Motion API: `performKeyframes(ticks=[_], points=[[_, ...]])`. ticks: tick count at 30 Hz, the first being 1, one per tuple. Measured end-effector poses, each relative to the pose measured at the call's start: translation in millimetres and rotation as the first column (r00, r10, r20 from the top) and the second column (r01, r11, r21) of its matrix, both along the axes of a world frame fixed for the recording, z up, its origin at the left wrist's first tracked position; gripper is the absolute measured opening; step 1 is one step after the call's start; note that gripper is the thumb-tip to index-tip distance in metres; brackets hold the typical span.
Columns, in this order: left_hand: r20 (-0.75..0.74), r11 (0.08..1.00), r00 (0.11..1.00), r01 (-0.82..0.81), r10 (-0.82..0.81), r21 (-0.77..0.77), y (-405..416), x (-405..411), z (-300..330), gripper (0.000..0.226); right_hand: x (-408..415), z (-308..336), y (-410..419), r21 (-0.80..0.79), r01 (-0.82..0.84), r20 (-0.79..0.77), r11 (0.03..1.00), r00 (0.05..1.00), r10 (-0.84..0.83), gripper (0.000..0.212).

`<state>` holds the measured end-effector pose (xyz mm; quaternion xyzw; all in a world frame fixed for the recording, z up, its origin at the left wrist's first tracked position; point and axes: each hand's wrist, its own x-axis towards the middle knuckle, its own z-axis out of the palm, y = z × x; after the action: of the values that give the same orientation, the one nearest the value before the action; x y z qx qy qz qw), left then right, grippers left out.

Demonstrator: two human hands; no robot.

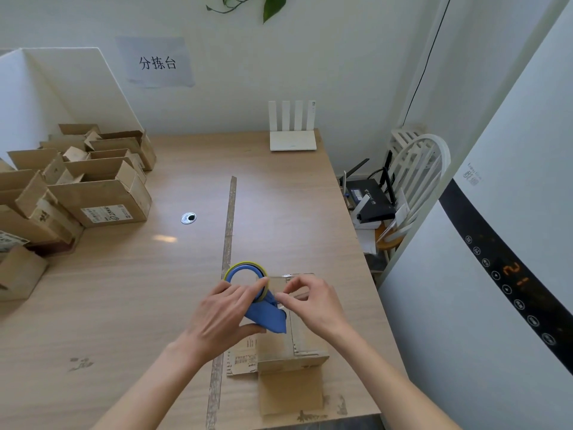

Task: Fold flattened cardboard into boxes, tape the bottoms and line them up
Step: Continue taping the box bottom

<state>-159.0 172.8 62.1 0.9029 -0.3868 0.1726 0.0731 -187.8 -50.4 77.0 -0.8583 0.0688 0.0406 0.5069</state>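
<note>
Two bare forearms reaching forward from the lower edge, converging toward the middle. Left hand [224, 316] palm down, wrist slightly bent, fingers stretched forward and curled over a tape dispenser [263, 311], thumb tucked under its lower side. Right hand [313, 301] just beside, back of the hand up, thumb and forefinger pinched together on a strip of clear tape [277, 285], other fingers loosely curled. Fingertips of both hands nearly touching.

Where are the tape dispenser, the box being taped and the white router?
tape dispenser [269, 321], head view, on its blue handle.
box being taped [305, 339], head view, on its upturned bottom.
white router [293, 141], head view, on its flat base.
</note>
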Motion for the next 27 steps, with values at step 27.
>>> performKeyframes(ticks=[27], points=[[-0.161, 0.988, 0.986, -0.072, 0.050, -0.136, 22, 8, -16, 0.059, -1, -10, -38, -0.183, -0.155, 0.153, 0.971, 0.971, 0.184, 0.017]])
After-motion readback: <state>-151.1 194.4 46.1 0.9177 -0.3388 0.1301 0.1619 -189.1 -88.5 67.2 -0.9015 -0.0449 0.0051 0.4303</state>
